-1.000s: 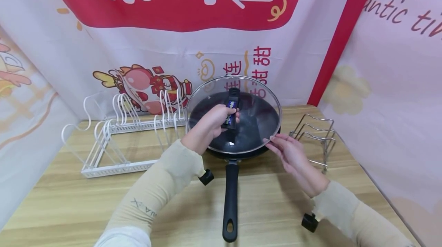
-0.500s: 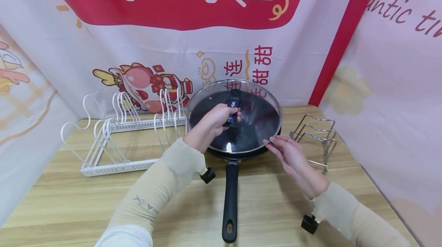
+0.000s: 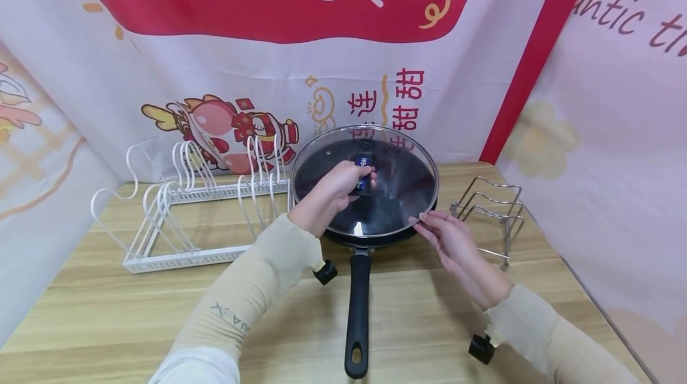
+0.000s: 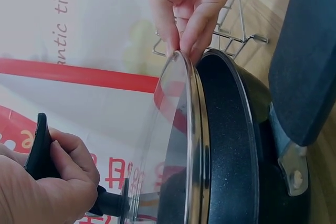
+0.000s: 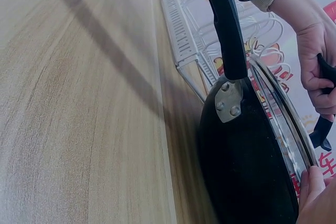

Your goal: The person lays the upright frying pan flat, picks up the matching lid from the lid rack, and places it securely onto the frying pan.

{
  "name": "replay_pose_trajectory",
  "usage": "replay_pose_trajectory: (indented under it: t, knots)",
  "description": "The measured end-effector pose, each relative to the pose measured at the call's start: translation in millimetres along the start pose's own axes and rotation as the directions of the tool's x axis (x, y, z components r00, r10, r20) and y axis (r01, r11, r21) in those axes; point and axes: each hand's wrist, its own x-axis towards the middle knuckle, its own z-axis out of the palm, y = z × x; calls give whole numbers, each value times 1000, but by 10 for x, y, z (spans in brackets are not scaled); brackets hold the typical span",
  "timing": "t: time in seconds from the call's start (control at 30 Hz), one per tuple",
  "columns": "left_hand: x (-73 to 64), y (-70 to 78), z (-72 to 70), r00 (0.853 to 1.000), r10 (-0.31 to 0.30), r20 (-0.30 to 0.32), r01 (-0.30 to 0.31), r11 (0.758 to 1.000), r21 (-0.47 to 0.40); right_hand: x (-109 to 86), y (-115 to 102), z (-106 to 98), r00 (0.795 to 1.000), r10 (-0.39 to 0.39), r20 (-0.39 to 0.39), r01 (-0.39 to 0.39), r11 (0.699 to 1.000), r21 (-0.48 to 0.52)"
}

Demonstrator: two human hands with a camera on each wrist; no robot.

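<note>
A glass lid (image 3: 410, 175) with a metal rim is held over a black frying pan (image 4: 228, 135). My left hand (image 3: 343, 184) grips the lid's upright black handle (image 3: 366, 146), which bears a blue label. At the lid's near right edge, my right hand (image 3: 448, 235) pinches the rim between thumb and fingers. The left wrist view has a gap between the lid's rim and the pan's rim. The pan stands on the table, its long black handle (image 3: 358, 312) pointing toward me. In the right wrist view the pan's outer side (image 5: 241, 156) hides part of the lid.
To the left stands a white dish rack (image 3: 182, 260) with curved wire dividers. A small metal wire rack (image 3: 504, 217) is right of the pan, close to my right hand. Printed cloth (image 3: 461, 92) hangs behind and at both sides of the wooden table (image 3: 300, 336).
The lid's far edge has come down slightly over the pan, uncovering more of the lettering behind. Both hands keep their hold, and the pan has stayed in place.
</note>
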Motion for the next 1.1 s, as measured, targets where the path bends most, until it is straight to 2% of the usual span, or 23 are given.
replay_pose_trajectory:
  t: [0.23, 0.47, 0.7, 0.9, 1.1]
  knots:
    - [39, -37, -19, 1000, -9, -5, 9, 1000, 17, -8, 2, -10, 1000, -14, 11, 14, 1000, -4]
    - [41, -57, -18, 1000, -12, -24, 13, 999, 44, -4, 12, -25, 1000, 5, 18, -5, 1000, 1]
    - [30, -54, -23, 999, -14, -32, 15, 1000, 23, -3, 9, -23, 1000, 0, 17, 0, 1000, -9]
    - [12, -49, -26, 1000, -8, -26, 9, 999, 46, -3, -4, -38, 999, 2, 53, 2, 998, -69]
    - [2, -33, -7, 1000, 17, -21, -16, 999, 46, 30, -41, -63, 996, 8, 93, 9, 983, -182]
